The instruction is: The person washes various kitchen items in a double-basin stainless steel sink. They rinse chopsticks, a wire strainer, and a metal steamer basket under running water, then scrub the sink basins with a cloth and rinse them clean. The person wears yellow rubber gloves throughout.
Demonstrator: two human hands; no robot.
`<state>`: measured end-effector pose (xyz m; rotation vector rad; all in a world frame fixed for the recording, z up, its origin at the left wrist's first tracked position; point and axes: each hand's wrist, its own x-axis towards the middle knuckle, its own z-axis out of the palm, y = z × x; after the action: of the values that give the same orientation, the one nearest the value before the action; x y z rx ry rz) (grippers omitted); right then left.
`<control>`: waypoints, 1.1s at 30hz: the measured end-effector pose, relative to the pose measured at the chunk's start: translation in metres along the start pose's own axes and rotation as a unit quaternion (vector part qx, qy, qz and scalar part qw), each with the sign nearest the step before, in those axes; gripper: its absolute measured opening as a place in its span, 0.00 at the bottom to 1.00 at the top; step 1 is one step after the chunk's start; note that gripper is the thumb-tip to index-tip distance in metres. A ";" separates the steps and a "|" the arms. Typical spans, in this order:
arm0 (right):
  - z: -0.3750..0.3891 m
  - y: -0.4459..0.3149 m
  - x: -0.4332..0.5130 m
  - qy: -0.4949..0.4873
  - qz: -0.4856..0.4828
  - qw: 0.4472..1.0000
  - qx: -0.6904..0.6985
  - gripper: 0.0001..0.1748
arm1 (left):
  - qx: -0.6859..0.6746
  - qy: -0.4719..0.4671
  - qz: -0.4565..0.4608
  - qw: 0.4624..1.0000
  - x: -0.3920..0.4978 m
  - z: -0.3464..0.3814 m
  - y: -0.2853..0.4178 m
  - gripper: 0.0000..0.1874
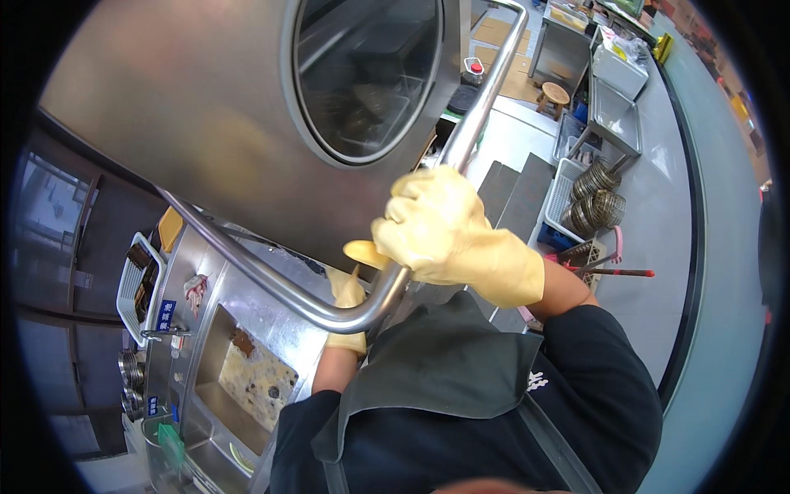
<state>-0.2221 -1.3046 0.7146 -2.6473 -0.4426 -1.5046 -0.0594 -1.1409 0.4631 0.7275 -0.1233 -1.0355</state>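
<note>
My right hand (pixel 432 222), in a pale yellow rubber glove, is wrapped around the bent steel bar handle (pixel 484 102) of a hood-type commercial dishwasher. The dishwasher's stainless steel hood (pixel 203 111) has an oval window (pixel 370 80) and fills the upper left of the view. Below the handle, my left hand (pixel 347 293) wears the same kind of glove. It is beside the hood's lower edge, over the steel counter (pixel 271 278). The bar hides part of this hand, so its grip does not show.
A sink (pixel 210 389) holds cloudy water with floating scraps. Behind it stands a light plastic basket (pixel 129 290). On the floor at right, a white basket (pixel 558 191) lies near stacked round wire racks (pixel 592 210). A wooden stool (pixel 554 94) stands farther off, by a glass partition (pixel 716 185).
</note>
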 end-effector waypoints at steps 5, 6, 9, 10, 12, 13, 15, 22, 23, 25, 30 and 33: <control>0.027 -0.009 -0.055 -0.226 0.047 0.972 0.044 0.18 | -0.089 -0.043 -0.146 0.984 -0.025 0.000 -0.047 0.21; 0.034 -0.011 -0.063 -0.259 0.056 0.963 0.053 0.16 | -0.138 -0.078 -0.143 0.977 -0.023 -0.002 -0.051 0.21; 0.057 -0.015 -0.080 -0.401 0.075 0.911 0.061 0.11 | 0.000 -0.066 -0.067 0.996 -0.013 -0.012 -0.053 0.21; 0.065 -0.015 -0.084 -0.458 0.080 0.884 0.053 0.09 | 0.162 -0.044 0.019 0.986 -0.012 -0.018 -0.053 0.20; 0.081 -0.018 -0.092 -0.579 0.117 0.806 0.040 0.06 | 0.416 0.028 0.075 0.906 -0.010 -0.028 -0.058 0.20; 0.089 -0.018 -0.096 -0.588 0.127 0.798 0.037 0.07 | 0.494 0.074 0.045 0.865 -0.009 -0.032 -0.063 0.20; 0.105 -0.019 -0.104 -0.589 0.141 0.794 0.051 0.09 | 0.348 0.090 0.011 0.933 -0.005 -0.040 -0.075 0.20; 0.147 -0.020 -0.134 -0.581 0.176 0.794 0.040 0.10 | 0.581 0.163 0.097 0.791 0.003 -0.046 -0.083 0.18; 0.150 -0.019 -0.139 -0.588 0.159 0.793 0.036 0.10 | 0.578 0.135 0.099 0.799 0.001 -0.047 -0.083 0.17; 0.156 -0.016 -0.148 -0.602 0.131 0.787 0.032 0.09 | 0.609 0.069 0.163 0.773 0.001 -0.053 -0.083 0.15; 0.174 -0.017 -0.170 -0.539 0.123 0.833 0.033 0.07 | 0.032 0.069 -0.080 0.994 0.005 -0.085 -0.101 0.16; 0.185 -0.016 -0.186 -0.526 0.095 0.845 -0.005 0.06 | -0.172 0.174 -0.153 0.958 -0.004 -0.105 -0.102 0.17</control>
<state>-0.1622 -1.2930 0.4584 -3.1471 -0.1709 0.1319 -0.0925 -1.1163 0.3226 0.6082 0.4769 -1.1671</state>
